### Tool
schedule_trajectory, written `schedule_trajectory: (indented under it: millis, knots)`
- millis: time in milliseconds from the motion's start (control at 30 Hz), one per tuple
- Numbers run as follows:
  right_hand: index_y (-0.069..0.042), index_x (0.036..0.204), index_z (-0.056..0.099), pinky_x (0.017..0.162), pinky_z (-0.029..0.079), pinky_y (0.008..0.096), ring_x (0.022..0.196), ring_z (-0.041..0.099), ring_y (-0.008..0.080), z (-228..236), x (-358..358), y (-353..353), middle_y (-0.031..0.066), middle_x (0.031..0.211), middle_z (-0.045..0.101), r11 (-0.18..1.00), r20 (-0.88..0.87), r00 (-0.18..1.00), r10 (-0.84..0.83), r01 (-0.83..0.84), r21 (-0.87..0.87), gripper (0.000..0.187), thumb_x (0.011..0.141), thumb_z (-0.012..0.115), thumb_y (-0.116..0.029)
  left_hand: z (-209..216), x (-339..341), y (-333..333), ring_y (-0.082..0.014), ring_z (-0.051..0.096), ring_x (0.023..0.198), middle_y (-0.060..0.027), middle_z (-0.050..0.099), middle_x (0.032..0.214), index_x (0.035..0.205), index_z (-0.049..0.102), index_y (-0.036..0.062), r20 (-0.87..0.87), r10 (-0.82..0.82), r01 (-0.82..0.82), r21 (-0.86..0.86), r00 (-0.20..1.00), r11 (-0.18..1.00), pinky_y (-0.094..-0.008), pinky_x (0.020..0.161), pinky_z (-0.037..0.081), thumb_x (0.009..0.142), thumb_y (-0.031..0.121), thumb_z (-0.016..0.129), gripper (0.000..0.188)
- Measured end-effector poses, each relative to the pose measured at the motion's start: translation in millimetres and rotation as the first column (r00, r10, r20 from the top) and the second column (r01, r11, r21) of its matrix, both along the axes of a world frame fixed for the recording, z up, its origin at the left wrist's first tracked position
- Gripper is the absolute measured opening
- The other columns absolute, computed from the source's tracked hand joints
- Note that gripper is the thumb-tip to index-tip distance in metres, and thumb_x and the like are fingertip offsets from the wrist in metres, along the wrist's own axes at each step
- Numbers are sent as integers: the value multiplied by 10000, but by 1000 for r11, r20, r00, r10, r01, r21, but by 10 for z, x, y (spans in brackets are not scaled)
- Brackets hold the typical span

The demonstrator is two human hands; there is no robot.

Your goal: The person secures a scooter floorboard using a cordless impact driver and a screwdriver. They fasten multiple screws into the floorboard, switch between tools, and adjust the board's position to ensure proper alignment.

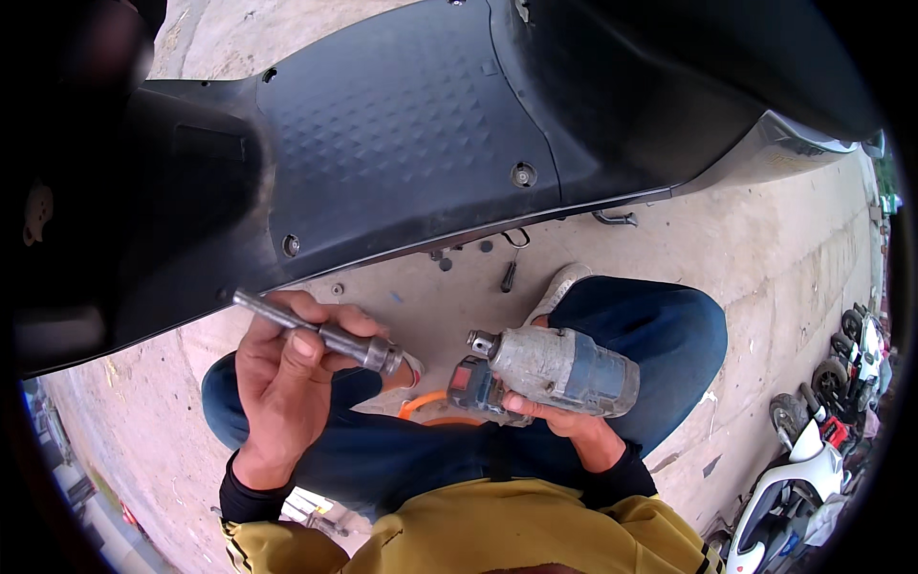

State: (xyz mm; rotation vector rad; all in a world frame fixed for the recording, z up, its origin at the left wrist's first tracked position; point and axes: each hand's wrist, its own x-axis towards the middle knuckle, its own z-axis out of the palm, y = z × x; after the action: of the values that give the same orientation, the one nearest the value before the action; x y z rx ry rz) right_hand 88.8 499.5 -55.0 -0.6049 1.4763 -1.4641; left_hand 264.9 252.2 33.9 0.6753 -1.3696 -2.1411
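Note:
My left hand (279, 383) pinches a long metal socket bit (359, 346) between thumb and fingers. Its thin shaft points up-left toward the scooter's edge, and its wide, hollow end faces right. My right hand (559, 418) is closed round the grip of a grey-blue cordless impact wrench (559, 365). The wrench lies on its side above my right thigh, its bare square drive pointing left toward the socket bit, with a gap between them. The battery (473, 383) shows beneath the wrench's nose. In front stretches the black scooter footboard (373, 129) with recessed bolts (523, 174).
Under the scooter's edge, a small black-handled tool (508, 276) and several dark round caps (446, 264) lie on the concrete. An orange ring-shaped thing (421, 406) sits between my legs. White scooters (789, 493) stand at the far right.

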Motion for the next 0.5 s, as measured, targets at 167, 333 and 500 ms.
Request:
schedule_trajectory:
  millis: [167,333,500]
  knots:
    - [-54,1337,652,982,527,361,1125,682,229,141,-72,-76,73,1200,727,995,-4,998,-71,71,65,559,851,897,-182,-432,-474,129,-352,701,1195,-237,689,1244,1250,534,27,-71,-113,133,460,991,878,-455,989,628,1115,199,517,219]
    - [-51,1329,658,966,520,373,1060,677,274,-267,-39,210,84,1140,722,972,-423,889,177,-90,218,524,889,859,-254,-629,-445,220,-369,689,1202,-236,690,1236,1262,541,27,-69,-77,103,564,995,819,-510,1008,615,1121,161,491,201]
    - [-47,1334,660,1026,494,389,1174,651,272,-366,-18,321,110,1257,705,955,-266,957,113,-31,295,496,890,834,-187,-637,-495,117,-321,686,1198,-229,688,1258,1278,565,39,-74,-19,53,488,997,871,-473,1011,604,1106,128,532,196]
